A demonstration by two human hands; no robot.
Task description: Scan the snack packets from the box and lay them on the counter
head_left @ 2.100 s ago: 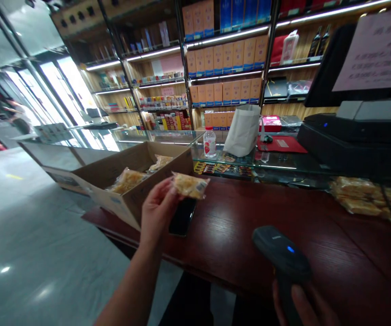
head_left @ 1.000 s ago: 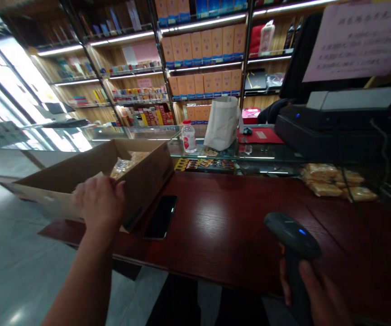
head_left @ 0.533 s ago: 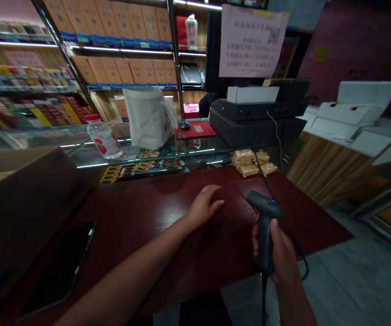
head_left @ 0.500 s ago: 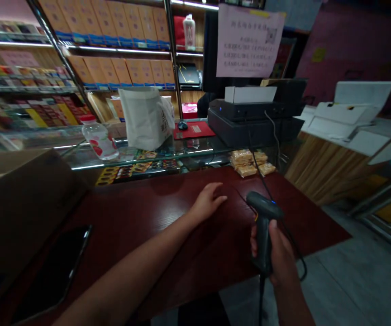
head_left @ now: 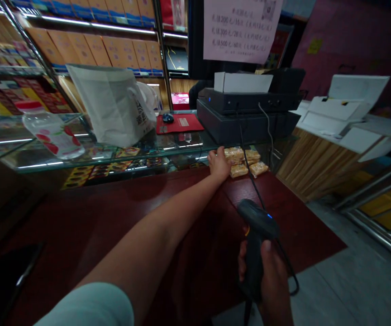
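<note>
My left hand (head_left: 220, 165) has reached the packets (head_left: 239, 170), putting them within fingers' reach, grip unreadable; right hand (head_left: 274, 271) clamps the scanner (head_left: 257, 221).

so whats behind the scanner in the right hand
Past the scanner: the dark red table, then wrapped snacks, with the left hand at their left end. The patch of table directly behind the scanner is covered, so anything there can't be seen.

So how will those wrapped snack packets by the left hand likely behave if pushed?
The wrapped snack packets will probably slide, looking glossy on the outside. Being stacked, the upper ones could slip off. Their blocky shape makes rolling unlikely.
</note>
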